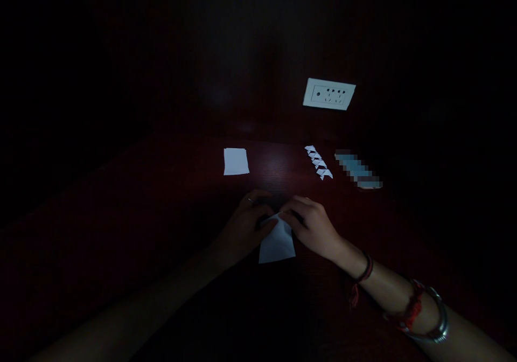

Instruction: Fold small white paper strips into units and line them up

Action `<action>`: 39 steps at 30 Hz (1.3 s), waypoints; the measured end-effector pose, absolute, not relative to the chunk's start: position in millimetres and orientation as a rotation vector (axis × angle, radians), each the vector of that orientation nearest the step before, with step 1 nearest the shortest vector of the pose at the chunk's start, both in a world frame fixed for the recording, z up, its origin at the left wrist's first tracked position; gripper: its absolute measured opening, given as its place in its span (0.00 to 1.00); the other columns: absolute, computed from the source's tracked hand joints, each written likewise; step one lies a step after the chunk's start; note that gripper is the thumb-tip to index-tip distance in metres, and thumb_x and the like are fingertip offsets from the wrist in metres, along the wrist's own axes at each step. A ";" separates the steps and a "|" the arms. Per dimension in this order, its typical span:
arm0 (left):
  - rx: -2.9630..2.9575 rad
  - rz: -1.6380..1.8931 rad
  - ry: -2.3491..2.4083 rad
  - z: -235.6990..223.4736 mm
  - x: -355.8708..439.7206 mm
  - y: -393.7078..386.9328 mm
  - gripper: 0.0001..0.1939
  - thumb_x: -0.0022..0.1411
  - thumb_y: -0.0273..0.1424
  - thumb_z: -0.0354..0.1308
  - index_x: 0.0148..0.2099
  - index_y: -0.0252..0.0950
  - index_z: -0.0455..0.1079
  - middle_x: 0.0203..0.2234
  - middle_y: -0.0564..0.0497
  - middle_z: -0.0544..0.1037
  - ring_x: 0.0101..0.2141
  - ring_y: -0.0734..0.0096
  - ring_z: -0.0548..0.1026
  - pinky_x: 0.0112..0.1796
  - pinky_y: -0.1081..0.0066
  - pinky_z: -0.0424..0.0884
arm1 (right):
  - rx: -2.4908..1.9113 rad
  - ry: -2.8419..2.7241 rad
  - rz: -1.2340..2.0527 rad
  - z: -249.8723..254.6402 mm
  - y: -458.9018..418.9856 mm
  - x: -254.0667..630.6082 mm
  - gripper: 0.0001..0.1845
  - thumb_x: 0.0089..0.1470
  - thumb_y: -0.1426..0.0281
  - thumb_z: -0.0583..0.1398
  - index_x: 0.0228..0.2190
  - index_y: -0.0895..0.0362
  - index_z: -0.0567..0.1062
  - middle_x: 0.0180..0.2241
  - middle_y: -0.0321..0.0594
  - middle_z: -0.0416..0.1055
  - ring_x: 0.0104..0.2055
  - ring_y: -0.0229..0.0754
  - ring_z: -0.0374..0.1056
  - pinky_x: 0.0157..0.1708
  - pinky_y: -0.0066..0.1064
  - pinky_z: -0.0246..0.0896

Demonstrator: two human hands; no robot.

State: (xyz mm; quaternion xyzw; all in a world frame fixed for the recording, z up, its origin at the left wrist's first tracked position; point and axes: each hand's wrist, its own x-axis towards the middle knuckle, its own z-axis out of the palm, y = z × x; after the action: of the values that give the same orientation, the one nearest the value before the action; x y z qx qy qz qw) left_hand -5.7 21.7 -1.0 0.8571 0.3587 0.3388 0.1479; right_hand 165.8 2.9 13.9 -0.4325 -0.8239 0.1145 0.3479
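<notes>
A small white sheet of paper (278, 246) is between my two hands, over the dark red table. My left hand (246, 224) grips its upper left edge, thumb on the near face and fingers behind. At the upper right edge, my right hand (309, 222) pinches the paper between thumb and fingers. The thumbs lie close together near the top of the sheet. Fingertips behind the paper are partly hidden, and dim light blurs the detail there.
Beyond my hands lies a stack of white paper squares (236, 161). To its right is a row of several folded white paper pieces (319, 162), with a phone (358, 170) beside it. A white power socket (329, 94) is set in the dark upright panel behind.
</notes>
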 end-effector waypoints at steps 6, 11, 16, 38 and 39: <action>2.482 0.963 1.009 0.1 -5.3 20.8 0.03 0.54 0.26 0.52 0.33 0.36 0.66 0.45 0.50 0.60 0.46 0.65 0.61 0.45 0.63 0.61 | -1.073 -2.132 0.310 14.5 4.5 166.1 0.06 0.53 0.74 0.51 0.30 0.57 0.69 0.30 0.35 0.68 0.33 0.34 0.62 0.34 0.27 0.53; 2.430 0.955 1.000 2.9 -2.6 19.7 0.02 0.53 0.26 0.54 0.32 0.36 0.67 0.44 0.49 0.61 0.46 0.64 0.61 0.46 0.62 0.60 | -1.124 -2.152 0.239 14.7 3.0 164.3 0.06 0.53 0.75 0.51 0.27 0.58 0.67 0.27 0.35 0.67 0.30 0.35 0.61 0.33 0.28 0.53; 2.374 1.061 0.992 2.2 -3.3 18.4 0.03 0.53 0.24 0.55 0.31 0.36 0.65 0.43 0.51 0.62 0.45 0.67 0.62 0.44 0.64 0.61 | -1.076 -2.129 0.302 14.9 1.5 165.0 0.05 0.54 0.72 0.51 0.31 0.58 0.67 0.28 0.35 0.66 0.30 0.34 0.61 0.33 0.27 0.53; 2.494 1.099 1.031 5.7 -9.6 14.5 0.02 0.57 0.26 0.50 0.33 0.35 0.64 0.43 0.49 0.61 0.46 0.67 0.61 0.45 0.65 0.60 | -1.034 -2.125 0.335 18.0 1.7 165.4 0.07 0.52 0.72 0.52 0.34 0.57 0.69 0.31 0.37 0.65 0.33 0.35 0.62 0.34 0.28 0.55; 2.503 1.086 1.026 5.3 -9.6 14.8 0.02 0.57 0.26 0.50 0.33 0.35 0.64 0.43 0.49 0.61 0.46 0.67 0.61 0.45 0.65 0.60 | -1.029 -2.130 0.340 18.2 1.8 165.1 0.07 0.53 0.72 0.52 0.33 0.57 0.69 0.31 0.37 0.66 0.33 0.35 0.61 0.34 0.28 0.55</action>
State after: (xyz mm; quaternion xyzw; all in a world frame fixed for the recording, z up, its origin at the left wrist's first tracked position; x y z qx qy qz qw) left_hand -9.6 14.8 5.3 0.8532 0.3496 0.3702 0.1131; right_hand 165.1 1.8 18.2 -0.4006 -0.8290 0.1323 0.3670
